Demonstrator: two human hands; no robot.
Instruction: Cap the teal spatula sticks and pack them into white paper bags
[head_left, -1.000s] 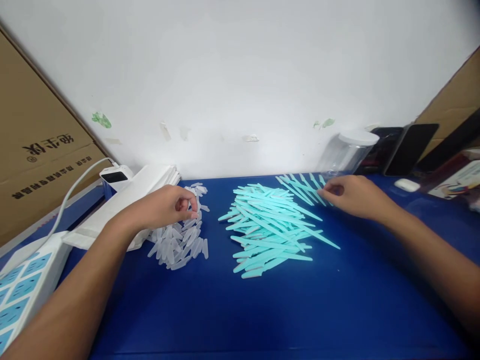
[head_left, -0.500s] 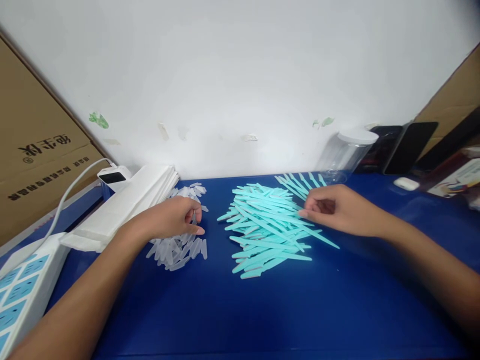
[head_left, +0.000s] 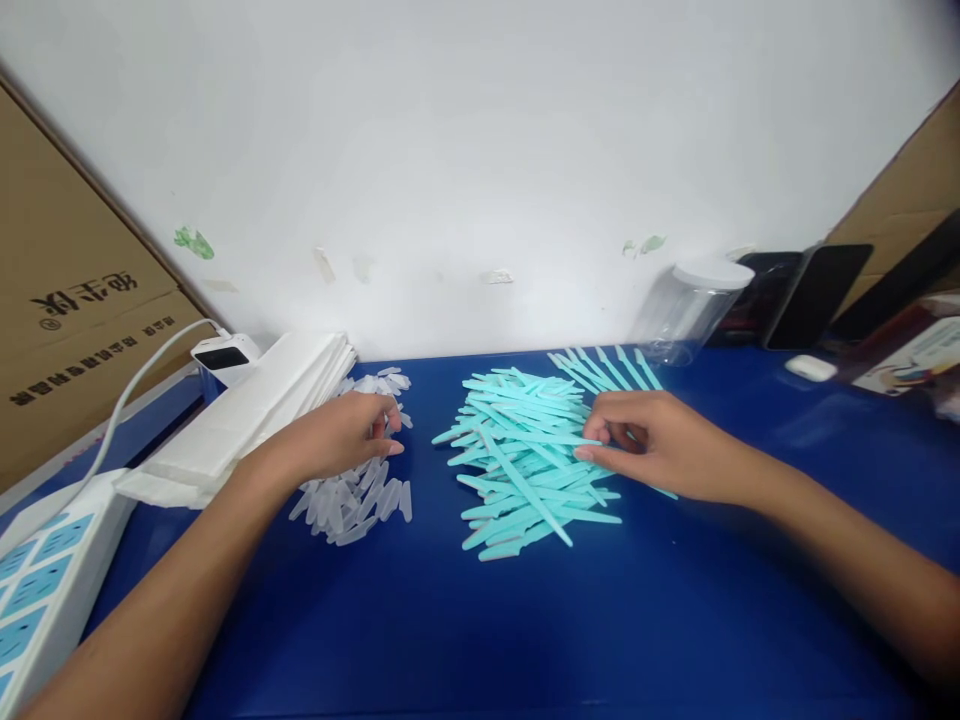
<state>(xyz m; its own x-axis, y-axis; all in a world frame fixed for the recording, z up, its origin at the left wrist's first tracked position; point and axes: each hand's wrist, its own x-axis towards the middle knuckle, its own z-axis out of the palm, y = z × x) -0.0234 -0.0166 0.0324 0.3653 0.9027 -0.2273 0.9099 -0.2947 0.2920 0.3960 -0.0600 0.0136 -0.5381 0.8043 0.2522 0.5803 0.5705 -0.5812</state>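
Observation:
My right hand is at the right side of a heap of turquoise eyebrow razors. Its thumb and index finger are pinched on the narrow end of one razor lying at the top of the heap. My left hand hovers over a pile of translucent plastic caps, fingers curled and thumb tip apart from the index finger. Nothing shows between them. Part of the caps is hidden beneath this hand. Behind my right hand several razors lie fanned out in a row.
Folded white paper sleeves lie left of the caps, near a small white device with a cable. A power strip is at front left. A clear jar and a white earbud case stand at back right on the blue table.
My right hand has moved slightly left onto the heap's edge. One razor now lies diagonally across the heap's front, pointing toward me. My left hand has barely moved.

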